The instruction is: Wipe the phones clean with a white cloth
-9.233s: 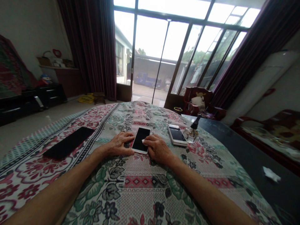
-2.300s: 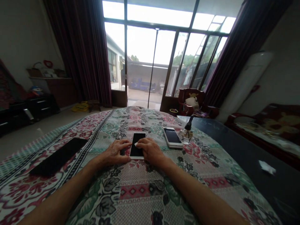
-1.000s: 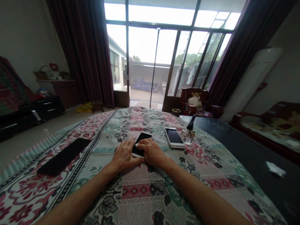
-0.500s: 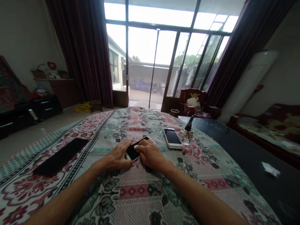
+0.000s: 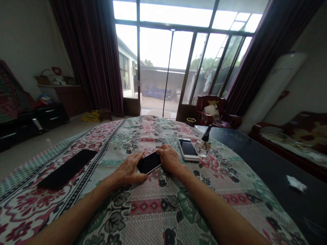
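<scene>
A white-edged smartphone [image 5: 149,163] with a dark screen lies at a slant on the tablecloth [image 5: 146,207]. My left hand [image 5: 129,169] grips its left end, thumb along the near edge and fingers at the far edge. My right hand [image 5: 169,158] is closed at the phone's right end, its fingertips by the far corner. A bit of a small white cloth shows at those fingertips, mostly hidden. To the right of my hand rests another white smartphone [image 5: 188,149], on what looks like a white box. Close beside it stands a clear bottle [image 5: 203,148] with a black top.
A long black cloth or mat [image 5: 67,169] lies on the table's left side. A dark table [image 5: 258,163] adjoins on the right, with a crumpled white tissue [image 5: 296,183] on it. Beyond stand a wooden chair [image 5: 211,110] and glass doors [image 5: 158,75].
My right hand has slid from the middle of the phone's screen to its right end, uncovering most of the screen. My left hand keeps its grip on the phone.
</scene>
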The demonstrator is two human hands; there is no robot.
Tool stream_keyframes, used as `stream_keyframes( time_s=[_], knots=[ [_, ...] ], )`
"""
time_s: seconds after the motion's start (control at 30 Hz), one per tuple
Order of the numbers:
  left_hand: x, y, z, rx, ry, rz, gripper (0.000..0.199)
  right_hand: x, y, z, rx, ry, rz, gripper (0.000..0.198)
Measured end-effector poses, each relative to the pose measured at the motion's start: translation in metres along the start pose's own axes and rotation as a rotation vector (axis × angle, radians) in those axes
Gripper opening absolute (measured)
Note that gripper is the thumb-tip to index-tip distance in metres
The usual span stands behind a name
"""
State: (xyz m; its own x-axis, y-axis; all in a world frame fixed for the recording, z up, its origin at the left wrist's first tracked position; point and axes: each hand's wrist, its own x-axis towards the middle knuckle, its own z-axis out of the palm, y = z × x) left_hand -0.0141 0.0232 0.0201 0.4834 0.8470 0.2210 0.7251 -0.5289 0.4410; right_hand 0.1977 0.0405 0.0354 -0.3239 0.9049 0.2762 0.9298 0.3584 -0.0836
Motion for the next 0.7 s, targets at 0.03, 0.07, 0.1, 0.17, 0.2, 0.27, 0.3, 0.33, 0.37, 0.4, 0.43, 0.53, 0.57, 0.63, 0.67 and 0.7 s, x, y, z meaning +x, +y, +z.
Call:
stream_keyframes(
  time_s=[0.03, 0.07, 0.1, 0.17, 0.2, 0.27, 0.3, 0.33, 0.37, 0.4, 0.43, 0.53, 0.57, 0.63, 0.67, 0.7],
  knots=[
    [0.0, 0.0, 0.0, -0.003, 0.003, -0.003, 0.089, -0.001, 0.001, 0.0, -0.013, 0.007, 0.003, 0.03],
    [0.0, 0.0, 0.0, -0.006, 0.004, -0.005, 0.089, -0.002, 0.0, 0.0, -0.022, 0.013, -0.007, 0.029],
    [0.001, -0.001, 0.001, -0.01, 0.007, -0.005, 0.089, -0.004, -0.003, 0.001, -0.025, 0.018, -0.027, 0.027],
    [0.001, -0.001, 0.002, -0.016, 0.016, 0.003, 0.089, -0.009, -0.014, 0.003, -0.013, 0.024, -0.107, 0.026],
    [0.002, -0.002, 0.003, -0.02, 0.022, 0.015, 0.088, -0.011, -0.02, 0.004, -0.001, 0.025, -0.159, 0.025],
    [0.002, -0.003, 0.004, -0.03, 0.042, 0.044, 0.087, -0.014, -0.033, 0.007, 0.023, 0.031, -0.263, 0.028],
    [0.002, -0.003, 0.005, -0.035, 0.05, 0.057, 0.086, -0.015, -0.038, 0.009, 0.035, 0.03, -0.296, 0.03],
    [0.002, -0.003, 0.005, -0.038, 0.054, 0.068, 0.085, -0.015, -0.041, 0.01, 0.049, 0.027, -0.315, 0.032],
    [0.002, -0.003, 0.005, -0.038, 0.053, 0.073, 0.085, -0.014, -0.043, 0.011, 0.064, 0.022, -0.32, 0.032],
    [0.002, -0.003, 0.004, -0.037, 0.048, 0.073, 0.084, -0.012, -0.043, 0.011, 0.08, 0.018, -0.316, 0.032],
    [0.001, -0.003, 0.004, -0.035, 0.043, 0.068, 0.084, -0.011, -0.042, 0.011, 0.096, 0.014, -0.309, 0.031],
    [0.001, -0.003, 0.004, -0.033, 0.042, 0.044, 0.085, -0.005, -0.032, 0.009, 0.113, 0.007, -0.245, 0.032],
    [0.001, -0.004, 0.004, -0.032, 0.045, 0.04, 0.085, -0.003, -0.028, 0.008, 0.108, 0.001, -0.215, 0.032],
    [0.001, -0.004, 0.004, -0.029, 0.046, 0.033, 0.087, -0.001, -0.02, 0.005, 0.098, -0.012, -0.164, 0.032],
    [0.0, -0.004, 0.004, -0.026, 0.042, 0.029, 0.087, -0.001, -0.016, 0.004, 0.096, -0.016, -0.143, 0.032],
    [0.0, -0.003, 0.003, -0.024, 0.036, 0.023, 0.087, -0.001, -0.012, 0.003, 0.097, -0.016, -0.124, 0.032]
  ],
)
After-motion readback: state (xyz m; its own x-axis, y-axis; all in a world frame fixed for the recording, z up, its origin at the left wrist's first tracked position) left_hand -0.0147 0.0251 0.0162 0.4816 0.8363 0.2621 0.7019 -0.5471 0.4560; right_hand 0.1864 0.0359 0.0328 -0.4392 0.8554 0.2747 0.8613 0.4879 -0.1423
